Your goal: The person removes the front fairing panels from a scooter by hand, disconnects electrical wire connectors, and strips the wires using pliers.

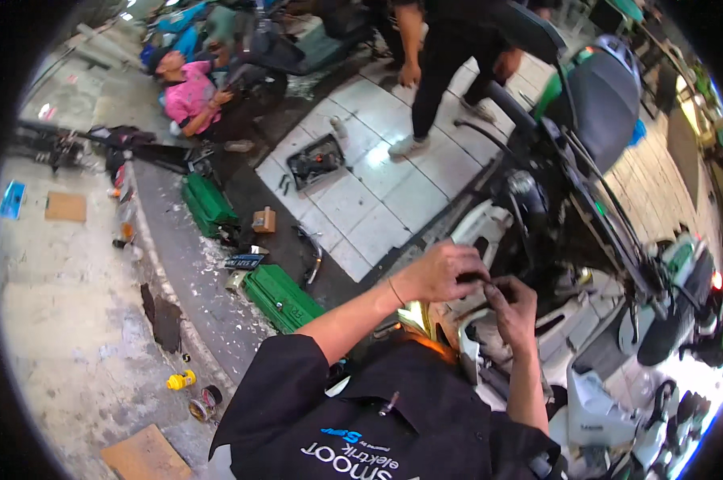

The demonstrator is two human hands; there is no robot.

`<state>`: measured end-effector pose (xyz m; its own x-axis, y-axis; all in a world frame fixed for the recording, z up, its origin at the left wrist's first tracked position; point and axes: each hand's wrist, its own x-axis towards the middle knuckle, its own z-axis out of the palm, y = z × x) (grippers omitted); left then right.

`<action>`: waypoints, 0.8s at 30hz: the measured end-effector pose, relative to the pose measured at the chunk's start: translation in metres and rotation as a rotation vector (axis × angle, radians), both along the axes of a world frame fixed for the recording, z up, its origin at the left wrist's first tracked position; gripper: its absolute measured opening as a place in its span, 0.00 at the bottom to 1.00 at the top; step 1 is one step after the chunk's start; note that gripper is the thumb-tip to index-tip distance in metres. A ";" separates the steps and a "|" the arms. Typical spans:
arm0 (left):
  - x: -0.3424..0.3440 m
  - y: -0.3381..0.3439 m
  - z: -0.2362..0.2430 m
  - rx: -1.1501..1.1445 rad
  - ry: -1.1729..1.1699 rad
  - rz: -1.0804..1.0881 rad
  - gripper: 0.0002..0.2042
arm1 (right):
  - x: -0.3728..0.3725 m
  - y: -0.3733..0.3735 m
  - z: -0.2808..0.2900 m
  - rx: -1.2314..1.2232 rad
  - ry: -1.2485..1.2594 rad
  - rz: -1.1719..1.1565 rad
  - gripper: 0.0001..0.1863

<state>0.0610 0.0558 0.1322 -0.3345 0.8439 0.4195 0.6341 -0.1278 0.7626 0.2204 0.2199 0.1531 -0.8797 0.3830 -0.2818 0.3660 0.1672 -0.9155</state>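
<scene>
My left hand point(448, 270) and my right hand point(513, 306) meet in front of my chest, fingers curled in and fingertips almost touching. Both are pinched around something small and dark, too small to make out. Beneath them is a partly stripped scooter with pale body panels point(483, 226) and a dark, exposed middle. A glowing yellow-orange lamp point(415, 315) shows just below my left forearm. Farther off to the right stands a scooter with a dark seat point(605, 104), its handlebar and cables reaching toward my hands.
Two green toolboxes point(280, 298) lie to the left, with a small cardboard box point(264, 220) nearby. A black tray of parts point(315, 162) rests on white tiles. One person in pink point(192, 94) sits by another scooter; another person point(449, 72) stands ahead. A yellow bottle point(180, 380) lies at lower left.
</scene>
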 end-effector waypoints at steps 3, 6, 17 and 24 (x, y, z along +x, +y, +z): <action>0.001 0.004 0.000 -0.016 0.185 0.054 0.09 | 0.001 0.003 -0.001 0.008 0.042 0.027 0.11; 0.006 0.007 0.000 -0.057 0.377 0.136 0.10 | 0.002 0.001 -0.005 -0.076 -0.020 0.014 0.10; 0.006 0.008 0.010 -0.132 -0.330 0.136 0.08 | 0.007 0.003 -0.009 -0.144 0.006 -0.078 0.08; 0.019 0.012 0.003 -0.149 -0.463 0.107 0.12 | 0.009 -0.003 -0.008 -0.069 0.163 -0.134 0.06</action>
